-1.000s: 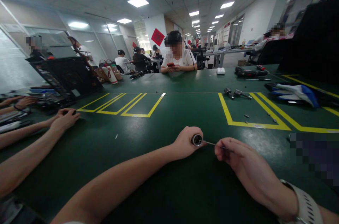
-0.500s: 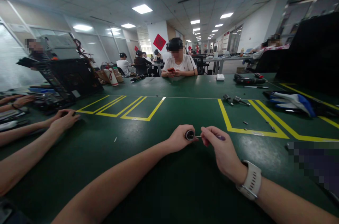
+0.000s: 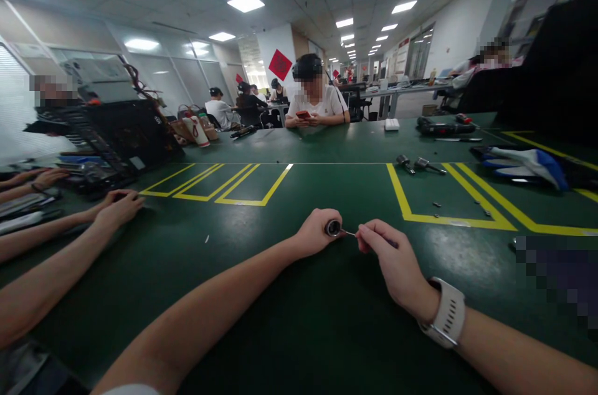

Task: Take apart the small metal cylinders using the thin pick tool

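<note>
The right hand's [image 3: 391, 258] thumb and fingertips pinch one thin silver metal rod [image 3: 350, 233] by its dark handle [image 3: 391, 243]. The left hand's [image 3: 314, 236] fingers curl around one dark, round, hollow metal cylinder [image 3: 333, 228], its open end facing back. The rod reaches from the right fingertips to the cylinder's rim; I cannot tell if its tip is inside. Both hands are just above a shiny green table [image 3: 280, 326].

Past the right fingers, four tiny grey metal bits [image 3: 436, 204] lie in a yellow tape box [image 3: 462, 218]. At the far end of that box are two bigger grey metal parts with thin stems [image 3: 429, 165]. Farther right is a blue and white cloth glove [image 3: 532, 166]; I cannot tell if it is one or two. Farther ahead are one little white box [image 3: 392, 125] and one black and red tool [image 3: 443, 127].

Left of the left fingers lies one small white scrap [image 3: 207, 238], then another person's two hands [image 3: 120, 207]. Straight past the fingers, one person in a white shirt [image 3: 327, 102] holds a red phone [image 3: 303, 114].
</note>
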`<state>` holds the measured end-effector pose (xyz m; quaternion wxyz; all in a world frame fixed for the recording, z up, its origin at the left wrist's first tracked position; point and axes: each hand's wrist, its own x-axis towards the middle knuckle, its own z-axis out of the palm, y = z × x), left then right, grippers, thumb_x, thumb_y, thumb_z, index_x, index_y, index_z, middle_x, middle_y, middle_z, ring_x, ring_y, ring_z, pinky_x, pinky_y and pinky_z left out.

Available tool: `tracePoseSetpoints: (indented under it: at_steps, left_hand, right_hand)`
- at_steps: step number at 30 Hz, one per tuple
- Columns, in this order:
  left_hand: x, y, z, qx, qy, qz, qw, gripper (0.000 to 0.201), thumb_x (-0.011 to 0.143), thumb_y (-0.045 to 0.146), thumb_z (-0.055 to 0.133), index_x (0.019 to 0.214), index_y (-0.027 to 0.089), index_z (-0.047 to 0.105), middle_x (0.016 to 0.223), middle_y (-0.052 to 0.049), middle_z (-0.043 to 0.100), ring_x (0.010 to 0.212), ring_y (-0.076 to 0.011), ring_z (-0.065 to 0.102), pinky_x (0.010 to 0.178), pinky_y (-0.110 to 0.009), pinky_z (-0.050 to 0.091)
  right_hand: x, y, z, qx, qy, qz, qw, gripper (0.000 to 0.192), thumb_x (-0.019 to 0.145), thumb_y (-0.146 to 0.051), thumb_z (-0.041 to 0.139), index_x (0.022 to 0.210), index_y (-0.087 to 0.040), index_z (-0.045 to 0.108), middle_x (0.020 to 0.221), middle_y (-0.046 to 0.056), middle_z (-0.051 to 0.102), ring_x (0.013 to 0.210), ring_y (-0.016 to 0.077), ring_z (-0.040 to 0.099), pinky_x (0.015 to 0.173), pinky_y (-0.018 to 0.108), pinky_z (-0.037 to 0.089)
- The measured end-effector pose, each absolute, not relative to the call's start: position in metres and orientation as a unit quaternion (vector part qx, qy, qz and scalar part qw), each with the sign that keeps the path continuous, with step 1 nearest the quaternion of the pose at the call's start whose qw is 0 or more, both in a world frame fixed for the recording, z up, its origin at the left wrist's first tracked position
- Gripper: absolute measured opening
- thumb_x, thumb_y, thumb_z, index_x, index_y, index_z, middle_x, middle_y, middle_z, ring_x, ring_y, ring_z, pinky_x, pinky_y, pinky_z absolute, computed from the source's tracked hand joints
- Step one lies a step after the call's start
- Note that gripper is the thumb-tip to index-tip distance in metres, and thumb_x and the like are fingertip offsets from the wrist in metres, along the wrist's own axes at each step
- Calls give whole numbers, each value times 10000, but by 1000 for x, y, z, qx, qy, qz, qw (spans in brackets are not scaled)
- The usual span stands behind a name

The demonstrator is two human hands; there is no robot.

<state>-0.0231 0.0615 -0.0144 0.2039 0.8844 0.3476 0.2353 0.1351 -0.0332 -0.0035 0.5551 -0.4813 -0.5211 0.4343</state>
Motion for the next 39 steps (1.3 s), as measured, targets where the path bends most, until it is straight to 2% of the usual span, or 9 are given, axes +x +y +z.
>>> tracePoseSetpoints:
  at_steps: [4,9,14,19,30,39]
  left_hand:
    - [-24,61,-13,882,338,237,227,209,727,293,646,669,149,507,653,46,497,612,-86,463,609,-223,368]
    - [-24,61,-14,876,329,245,254,222,715,287,658,664,145,496,657,46,484,608,-82,454,584,-213,359]
    - [-23,61,-14,879,324,249,246,215,727,273,645,657,148,485,647,52,474,601,-80,445,591,-214,353]
    - [-23,61,-14,895,329,238,184,196,743,276,628,662,150,502,643,52,480,603,-84,453,629,-235,348]
    - [-24,63,-17,871,328,267,251,234,712,283,656,640,152,476,637,49,462,607,-87,435,584,-216,348]
    - [-24,64,-18,867,325,274,260,212,720,259,647,653,148,480,648,47,469,608,-83,436,597,-221,353]
  right_hand:
    - [137,-29,-5,-439,-436,517,592,235,781,-357,584,618,-187,600,584,-7,521,603,156,468,612,304,367]
    - [139,-25,-5,-415,-364,583,596,210,751,-353,617,628,-183,620,596,-5,536,597,153,468,605,304,373]
    - [137,-28,-6,-425,-393,539,612,196,778,-329,595,636,-196,611,619,-9,537,616,156,468,620,309,368]
    - [135,-32,-7,-466,-487,457,580,245,826,-326,548,624,-199,597,612,-10,529,641,161,476,635,317,350]
    - [138,-22,-11,-411,-344,592,602,185,758,-312,602,628,-182,623,610,-4,546,607,143,470,598,292,364]
    - [134,-25,-12,-409,-369,561,618,183,778,-325,597,650,-196,622,641,-2,550,631,151,467,625,306,356]
